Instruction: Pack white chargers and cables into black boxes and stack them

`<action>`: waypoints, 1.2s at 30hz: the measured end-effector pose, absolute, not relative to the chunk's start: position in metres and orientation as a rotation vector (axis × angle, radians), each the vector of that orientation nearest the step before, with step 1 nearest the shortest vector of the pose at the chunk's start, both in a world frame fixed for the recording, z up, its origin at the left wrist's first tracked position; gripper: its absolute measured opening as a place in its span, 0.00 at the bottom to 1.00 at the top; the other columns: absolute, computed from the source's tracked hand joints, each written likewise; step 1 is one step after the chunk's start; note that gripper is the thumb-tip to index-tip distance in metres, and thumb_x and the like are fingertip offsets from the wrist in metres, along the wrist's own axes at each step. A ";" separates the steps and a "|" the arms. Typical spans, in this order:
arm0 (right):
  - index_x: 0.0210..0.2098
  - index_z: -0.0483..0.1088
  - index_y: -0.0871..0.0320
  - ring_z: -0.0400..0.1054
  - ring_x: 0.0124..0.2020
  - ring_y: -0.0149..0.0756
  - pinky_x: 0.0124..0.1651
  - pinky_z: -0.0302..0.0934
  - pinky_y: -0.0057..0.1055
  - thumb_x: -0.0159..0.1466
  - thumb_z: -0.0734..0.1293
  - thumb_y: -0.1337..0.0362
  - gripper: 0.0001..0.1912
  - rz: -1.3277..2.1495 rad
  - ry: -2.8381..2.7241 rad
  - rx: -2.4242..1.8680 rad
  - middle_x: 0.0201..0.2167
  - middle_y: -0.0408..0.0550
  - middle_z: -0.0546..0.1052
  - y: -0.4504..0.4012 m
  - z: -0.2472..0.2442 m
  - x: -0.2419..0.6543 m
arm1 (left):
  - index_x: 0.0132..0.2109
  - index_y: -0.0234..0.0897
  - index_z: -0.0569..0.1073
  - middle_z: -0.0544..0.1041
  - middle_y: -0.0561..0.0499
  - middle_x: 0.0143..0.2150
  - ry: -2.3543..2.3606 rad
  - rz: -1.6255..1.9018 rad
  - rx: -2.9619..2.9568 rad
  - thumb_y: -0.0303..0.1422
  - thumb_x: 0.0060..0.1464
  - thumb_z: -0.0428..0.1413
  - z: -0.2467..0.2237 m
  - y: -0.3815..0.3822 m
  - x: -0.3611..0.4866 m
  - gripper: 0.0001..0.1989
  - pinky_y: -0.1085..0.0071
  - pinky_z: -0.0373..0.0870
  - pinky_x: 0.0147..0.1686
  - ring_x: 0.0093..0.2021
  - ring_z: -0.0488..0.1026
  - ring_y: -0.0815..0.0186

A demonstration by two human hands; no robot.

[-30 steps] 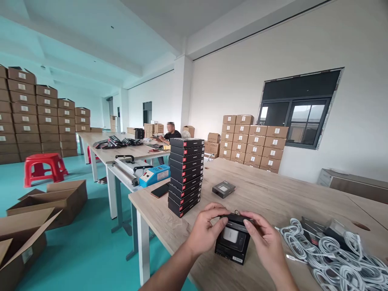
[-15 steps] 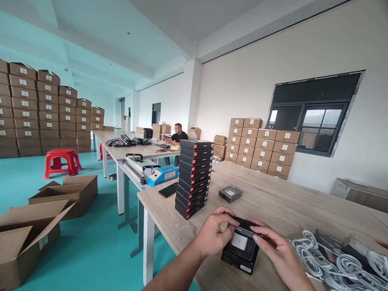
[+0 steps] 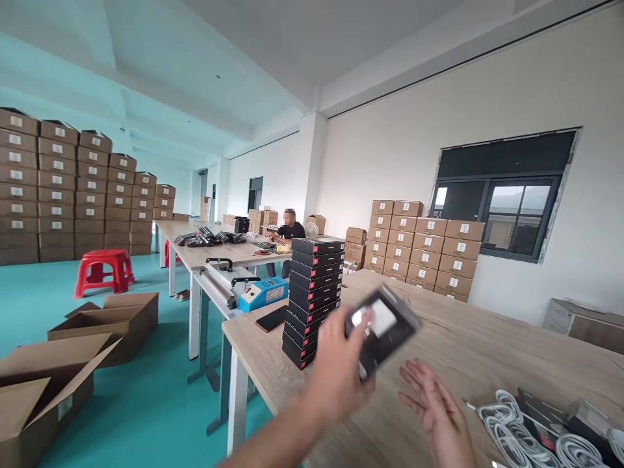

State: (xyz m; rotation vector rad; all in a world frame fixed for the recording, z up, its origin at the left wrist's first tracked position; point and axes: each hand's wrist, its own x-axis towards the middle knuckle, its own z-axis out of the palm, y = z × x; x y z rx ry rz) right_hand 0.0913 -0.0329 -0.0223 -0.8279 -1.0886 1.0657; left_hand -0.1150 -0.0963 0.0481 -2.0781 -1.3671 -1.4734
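Black retail box (image 3: 387,328), white-panelled, blurred — was gripped at its left side by the left hand (image 3: 336,364), tilted above the table (image 3: 468,325); long axis uncertain. Right hand (image 3: 436,403) — open, empty, apart, lay below and right of it. Stack of black boxes (image 3: 314,292) stood behind the left hand; coiled white cables (image 3: 504,422) lay farther right.

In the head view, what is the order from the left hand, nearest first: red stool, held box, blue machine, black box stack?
1. Held box: in the left hand.
2. Black box stack: just beyond.
3. Blue machine: farther left.
4. Red stool: far left.
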 end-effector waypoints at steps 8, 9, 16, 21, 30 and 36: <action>0.37 0.81 0.55 0.78 0.42 0.54 0.32 0.74 0.38 0.50 0.69 0.33 0.33 1.034 -1.530 -0.947 0.40 0.59 0.82 -0.029 -0.048 0.073 | 0.63 0.37 0.69 0.65 0.39 0.59 -1.815 -1.265 -1.918 0.39 0.41 0.65 0.268 -0.029 -0.239 0.40 0.47 0.64 0.59 0.60 0.64 0.43; 0.37 0.81 0.55 0.78 0.41 0.53 0.31 0.73 0.37 0.52 0.68 0.33 0.32 1.035 -1.563 -0.934 0.39 0.58 0.82 -0.028 -0.054 0.071 | 0.60 0.36 0.72 0.69 0.39 0.56 -1.910 -1.230 -1.962 0.40 0.41 0.64 0.273 -0.021 -0.249 0.36 0.49 0.68 0.55 0.56 0.68 0.44; 0.30 0.79 0.55 0.75 0.32 0.43 0.26 0.67 0.31 0.62 0.62 0.42 0.25 0.632 -1.794 -0.819 0.31 0.54 0.80 -0.023 -0.086 0.058 | 0.57 0.38 0.76 0.73 0.39 0.56 -2.028 -1.156 -2.039 0.43 0.46 0.61 0.255 0.002 -0.275 0.30 0.58 0.73 0.47 0.50 0.74 0.49; 0.34 0.77 0.57 0.75 0.35 0.41 0.33 0.67 0.31 0.64 0.59 0.61 0.16 0.588 -1.956 -0.889 0.33 0.53 0.80 -0.029 -0.078 0.056 | 0.62 0.35 0.69 0.62 0.37 0.67 -1.838 -1.172 -1.895 0.45 0.45 0.62 0.256 -0.010 -0.259 0.38 0.44 0.56 0.63 0.66 0.57 0.40; 0.34 0.76 0.54 0.72 0.43 0.46 0.45 0.64 0.39 0.59 0.61 0.76 0.15 -0.172 -2.182 -1.401 0.38 0.50 0.78 -0.028 -0.055 0.062 | 0.65 0.44 0.63 0.63 0.49 0.68 -1.611 -1.292 -2.556 0.34 0.46 0.61 0.112 0.053 -0.105 0.38 0.64 0.55 0.68 0.68 0.60 0.55; 0.42 0.75 0.58 0.71 0.43 0.58 0.41 0.61 0.48 0.55 0.67 0.65 0.15 -0.692 -1.813 -1.857 0.38 0.60 0.76 -0.012 -0.054 0.118 | 0.69 0.25 0.49 0.40 0.22 0.73 -2.423 -1.404 -2.134 0.38 0.31 0.69 0.009 0.148 -0.066 0.61 0.44 0.46 0.68 0.73 0.37 0.33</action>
